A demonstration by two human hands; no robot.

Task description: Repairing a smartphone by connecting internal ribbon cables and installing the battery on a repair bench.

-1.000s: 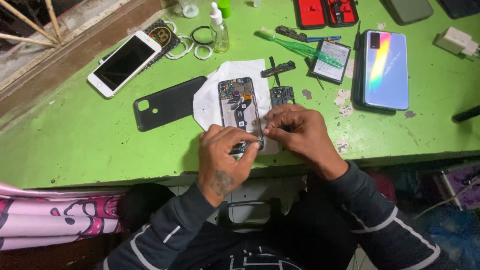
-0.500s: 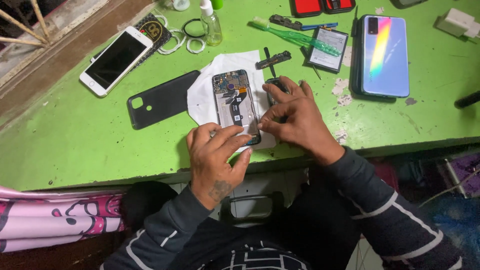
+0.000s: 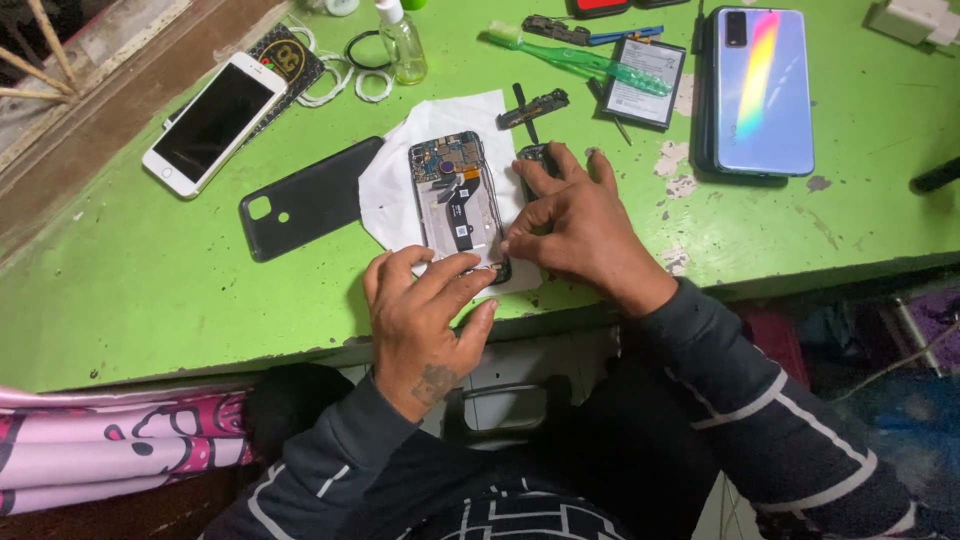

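We see the opened phone [image 3: 457, 200], back off and circuit boards showing, lying on white paper [image 3: 395, 185] near the green worktop [image 3: 150, 290] front edge. The left hand [image 3: 425, 310] pinches its near end with curled fingers; the right hand [image 3: 580, 225] presses loosely bent fingertips on its right edge. A black back cover [image 3: 305, 200] lies left, an iridescent phone [image 3: 760, 90] far right.

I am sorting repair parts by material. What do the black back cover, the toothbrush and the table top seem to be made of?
Black back cover: probably matte plastic, dull with no glare. Toothbrush: clear green plastic, since the table shows through its handle. Table top: painted green, worn; pale patches show where paint has chipped, and what lies under it cannot be told.
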